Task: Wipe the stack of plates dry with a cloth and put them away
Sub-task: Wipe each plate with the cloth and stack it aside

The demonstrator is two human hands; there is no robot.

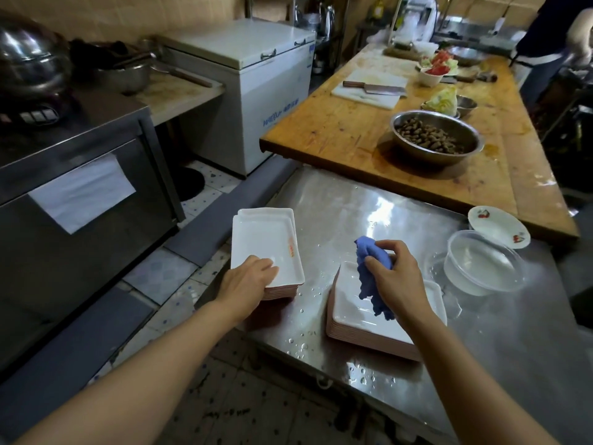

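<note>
Steel bench [353,200] under right hand [396,277] looking glossy, wet; blue cloth [373,277] matt, nubby; plates [266,242] by left hand [247,281] shining glazed-smooth.

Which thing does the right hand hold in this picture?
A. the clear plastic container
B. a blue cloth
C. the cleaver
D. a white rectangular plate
B: the right hand grips the crumpled blue cloth above the nearer stack of plates, while the left hand rests on the other stack of plates.

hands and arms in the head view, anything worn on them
Nothing worn that shows: the left hand and right hand have no gloves, rings or watch, and both forearms are bare right down to the bottom edge of the picture, with no sleeve in sight.
</note>
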